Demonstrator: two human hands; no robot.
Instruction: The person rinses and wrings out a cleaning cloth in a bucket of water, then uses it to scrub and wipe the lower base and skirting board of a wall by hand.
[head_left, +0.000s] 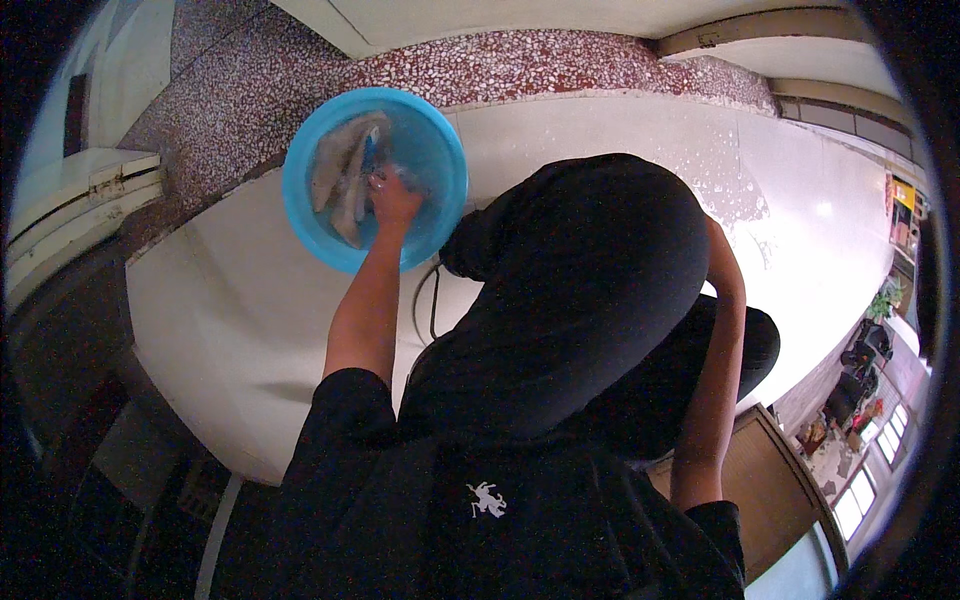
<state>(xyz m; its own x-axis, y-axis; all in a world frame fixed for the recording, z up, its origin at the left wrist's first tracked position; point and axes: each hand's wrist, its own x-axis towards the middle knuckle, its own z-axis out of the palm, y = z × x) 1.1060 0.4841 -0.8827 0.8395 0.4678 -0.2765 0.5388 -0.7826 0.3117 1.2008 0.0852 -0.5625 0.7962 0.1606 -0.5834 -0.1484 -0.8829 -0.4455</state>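
Observation:
A round light-blue plastic basin (298, 184) stands on the floor at upper left, holding cloudy water and a greyish-beige cloth (346, 169). My left hand (396, 196) reaches down into it, fingers at the right side of the cloth and partly under water; its grip is unclear. A small dark-blue object (369, 150) lies on the cloth just beyond the fingers. My right arm runs up beside my bent knee, and my right hand (718, 236) is mostly hidden behind the knee, so its fingers and anything in them do not show.
Pale floor tiles (225, 300) surround the basin, with wet patches (739, 187) beyond my knee. Speckled red terrazzo (510, 67) borders them. A thin dark cable or hose (435, 300) curves near my foot. A wooden panel (780, 480) stands at lower right; a plant (887, 298) is farther off.

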